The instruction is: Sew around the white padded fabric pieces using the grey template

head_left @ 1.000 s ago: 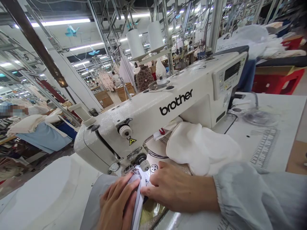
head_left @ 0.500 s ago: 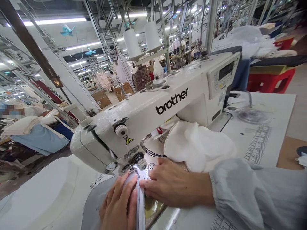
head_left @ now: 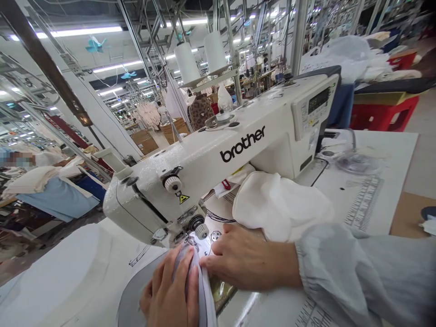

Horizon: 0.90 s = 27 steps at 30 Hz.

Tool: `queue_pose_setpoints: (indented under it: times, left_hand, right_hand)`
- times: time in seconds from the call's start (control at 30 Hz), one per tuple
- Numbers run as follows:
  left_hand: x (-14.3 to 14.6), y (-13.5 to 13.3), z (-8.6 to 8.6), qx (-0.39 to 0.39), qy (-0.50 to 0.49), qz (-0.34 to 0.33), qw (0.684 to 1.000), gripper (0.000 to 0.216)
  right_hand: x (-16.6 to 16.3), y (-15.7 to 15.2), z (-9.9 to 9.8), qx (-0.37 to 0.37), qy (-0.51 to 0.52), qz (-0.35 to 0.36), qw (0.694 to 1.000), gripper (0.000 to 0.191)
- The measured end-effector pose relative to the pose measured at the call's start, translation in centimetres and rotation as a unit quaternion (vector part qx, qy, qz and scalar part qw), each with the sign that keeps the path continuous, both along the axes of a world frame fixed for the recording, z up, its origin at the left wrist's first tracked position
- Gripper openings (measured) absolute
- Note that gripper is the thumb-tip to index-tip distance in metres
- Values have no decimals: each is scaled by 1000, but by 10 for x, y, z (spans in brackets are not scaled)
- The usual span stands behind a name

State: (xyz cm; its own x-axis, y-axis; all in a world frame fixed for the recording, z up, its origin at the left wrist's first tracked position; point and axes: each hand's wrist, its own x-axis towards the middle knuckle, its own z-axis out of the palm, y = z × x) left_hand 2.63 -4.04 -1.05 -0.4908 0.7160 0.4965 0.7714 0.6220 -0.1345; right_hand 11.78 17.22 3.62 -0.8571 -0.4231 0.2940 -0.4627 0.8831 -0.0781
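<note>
Under the head of a white sewing machine (head_left: 200, 168), a grey fabric piece (head_left: 131, 295) lies with a white fabric layer (head_left: 209, 304) along its right edge. My left hand (head_left: 172, 288) rests on the grey piece with fingers stretched toward the presser foot (head_left: 190, 241). On the other side, my right hand (head_left: 245, 256) is closed, thumb and forefinger pinching the white layer's edge just in front of the foot. The needle point is hard to make out behind my left fingertips.
Bunched white cloth (head_left: 279, 204) sits under the machine arm, behind my right hand. Two white thread cones (head_left: 188, 63) stand above the machine. At the left lies a large white fabric piece (head_left: 57, 272). A red stool (head_left: 384, 113) is beyond the table's right end.
The lower end of the fabric edge has swung slightly right. Both hands stay in nearly the same places, and the view has shifted a little.
</note>
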Motion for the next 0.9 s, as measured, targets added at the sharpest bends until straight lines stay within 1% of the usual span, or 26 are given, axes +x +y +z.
queue_pose_setpoints:
  times: [0.07, 0.1, 0.23, 0.37, 0.47, 0.57, 0.63, 0.73, 0.77, 0.83, 0.9]
  left_hand:
    - [8, 7, -1, 31, -22, 39, 999, 36]
    - [11, 9, -1, 42, -29, 49, 997, 37]
    - [17, 16, -1, 56, -43, 55, 996, 35]
    - [21, 20, -1, 66, -31, 83, 994, 34]
    - [23, 20, 0, 68, -41, 84, 993, 35]
    - [17, 13, 6, 45, -65, 69, 994, 41]
    - [10, 4, 11, -1, -85, 41, 996, 43]
    - [5, -5, 18, -56, -101, 8, 993, 42]
    - [6, -6, 20, -58, -103, 15, 993, 42]
    - [12, -3, 23, -44, -115, 51, 991, 42]
    - [20, 3, 26, -38, -145, 79, 986, 43]
  right_hand:
    - [0, 0, -1, 3, 1, -6, 1000, 4]
    - [0, 0, -2, 5, 1, -9, 1000, 4]
    - [-1, 0, -3, 5, -3, -20, 1000, 3]
    - [-1, 0, -2, 4, -14, -27, 1000, 8]
    - [0, 1, -1, -2, -18, -23, 1000, 10]
    - [3, 2, 1, 2, -5, 19, 1000, 13]
    - [4, 3, 2, 8, 1, 51, 999, 16]
    - [6, 2, 4, 2, -9, 57, 998, 17]
    - [6, 2, 5, -4, -14, 52, 999, 17]
    - [6, 1, 4, -13, -17, 45, 999, 17]
    - [6, 1, 1, -24, -15, 43, 999, 18]
